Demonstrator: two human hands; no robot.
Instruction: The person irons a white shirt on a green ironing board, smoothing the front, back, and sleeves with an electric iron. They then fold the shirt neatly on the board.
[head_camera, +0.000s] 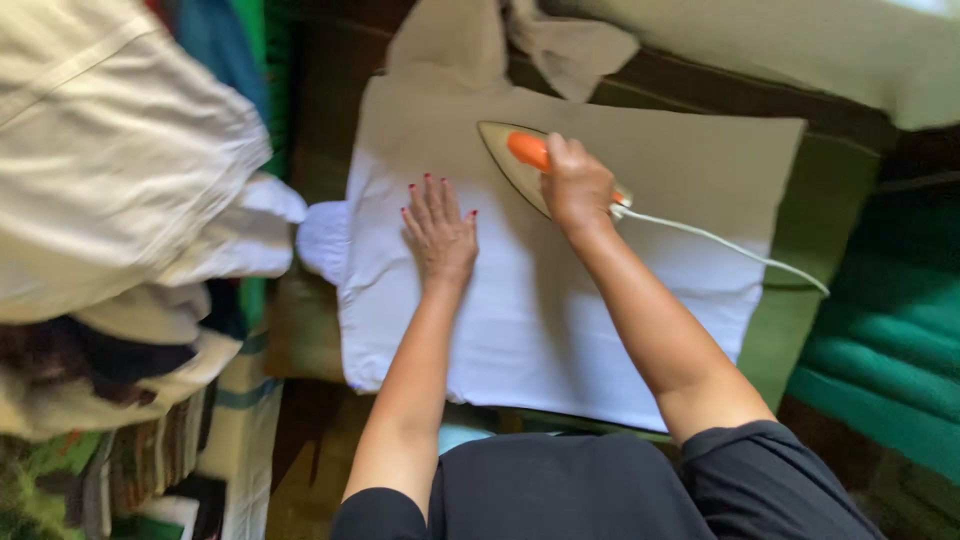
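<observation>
A white garment (530, 310) lies spread flat on a padded surface in front of me. My left hand (438, 228) rests flat on the cloth with fingers spread, holding nothing. My right hand (577, 183) grips the orange handle of a cream-coloured iron (510, 160), whose pointed tip faces up-left and whose sole sits on the garment. A white cord (720, 240) trails from the iron's back toward the right.
A heap of white and patterned laundry (110, 200) fills the left side. Green blankets (880, 340) lie to the right. More pale fabric (800, 50) lies along the top edge, and a beige sleeve (450, 40) hangs past the garment's top.
</observation>
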